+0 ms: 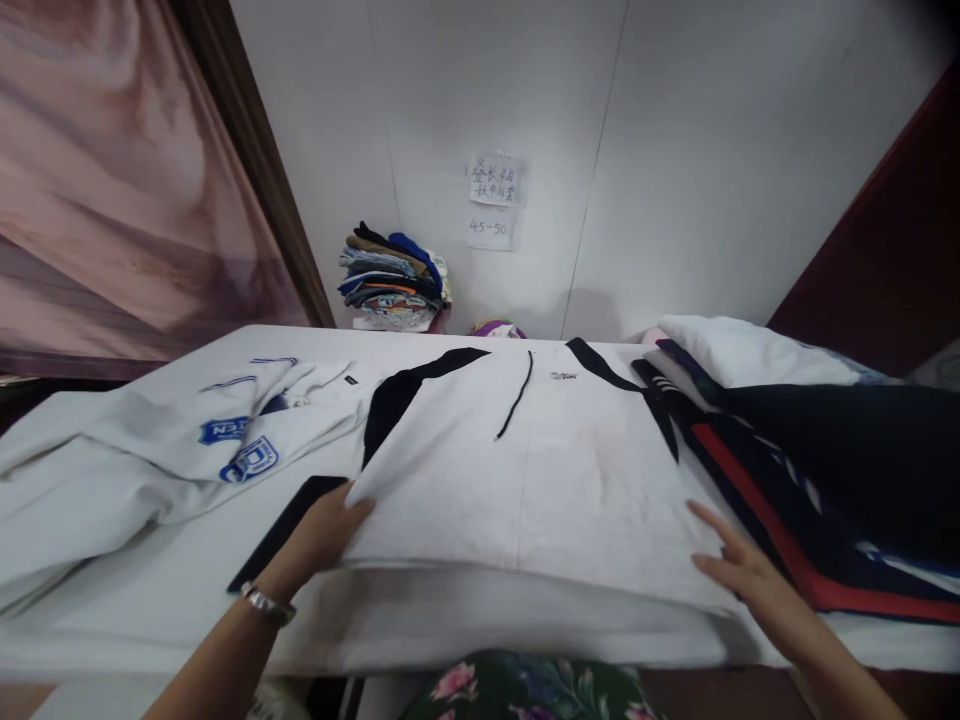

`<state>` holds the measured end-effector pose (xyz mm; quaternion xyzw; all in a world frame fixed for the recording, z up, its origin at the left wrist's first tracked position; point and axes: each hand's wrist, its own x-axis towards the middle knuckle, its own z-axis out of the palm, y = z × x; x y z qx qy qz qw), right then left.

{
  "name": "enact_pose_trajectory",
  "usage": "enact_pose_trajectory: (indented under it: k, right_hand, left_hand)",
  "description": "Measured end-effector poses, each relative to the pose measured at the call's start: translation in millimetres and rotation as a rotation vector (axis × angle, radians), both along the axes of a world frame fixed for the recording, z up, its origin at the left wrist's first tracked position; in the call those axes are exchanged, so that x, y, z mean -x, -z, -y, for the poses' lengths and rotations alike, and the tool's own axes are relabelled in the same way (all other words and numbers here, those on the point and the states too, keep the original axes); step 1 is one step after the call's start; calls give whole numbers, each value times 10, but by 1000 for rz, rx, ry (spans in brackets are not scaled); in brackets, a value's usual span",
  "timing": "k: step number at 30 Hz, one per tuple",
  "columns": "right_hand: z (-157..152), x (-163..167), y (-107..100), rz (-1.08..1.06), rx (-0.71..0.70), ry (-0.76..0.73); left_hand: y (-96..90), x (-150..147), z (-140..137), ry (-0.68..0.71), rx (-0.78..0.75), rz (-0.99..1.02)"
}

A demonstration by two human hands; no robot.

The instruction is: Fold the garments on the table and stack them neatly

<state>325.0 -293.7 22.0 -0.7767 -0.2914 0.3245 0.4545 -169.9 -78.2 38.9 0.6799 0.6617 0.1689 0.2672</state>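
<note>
Both hands at the hem of a white garment laid out flat

The white garment [555, 500] lies across the centre of the frame, on the pale table [330, 342], its hem toward the lower edge and its black cord [514, 400] near the top. The left hand [330, 525], lower left of centre, is at one hem corner with its thumb on the cloth; the other fingers are partly hidden, so I cannot tell whether they pinch it. The right hand [739, 565], lower right, has thumb and forefinger spread apart at the opposite side edge.

The step in hand looks like squaring and smoothing the body of the garment. The next move calls for even handling of both hem corners, so that the front layer lies level over the back. The dark sleeve [416, 390] at upper left of the garment and the black fabric [289, 525] beside the left wrist need watching, as they could bunch. Room is tight: a badged white top [150, 490] lies at left, dark clothes [840, 440] close by at right.
</note>
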Motion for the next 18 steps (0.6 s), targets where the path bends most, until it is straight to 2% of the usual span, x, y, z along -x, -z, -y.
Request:
enact_pose_trajectory:
  k: [3,5,10,15,18]
  right_hand:
    - [68,23,319,-128,111,-138]
    - [47,56,397,-232,85,-147]
    - [-118,56,261,-227,-29,-57]
    - [-395,18,196,-265,-116,46]
    - [-602,84,101,-359,-145,58]
  left_hand:
    - [262,84,70,4,98,24]
    - [344,97,76,9,94,2]
    - [288,74,23,-68,23,-202]
    - [289,7,-62,-46,14,-145]
    - [287,-45,-96,-51,11,-213]
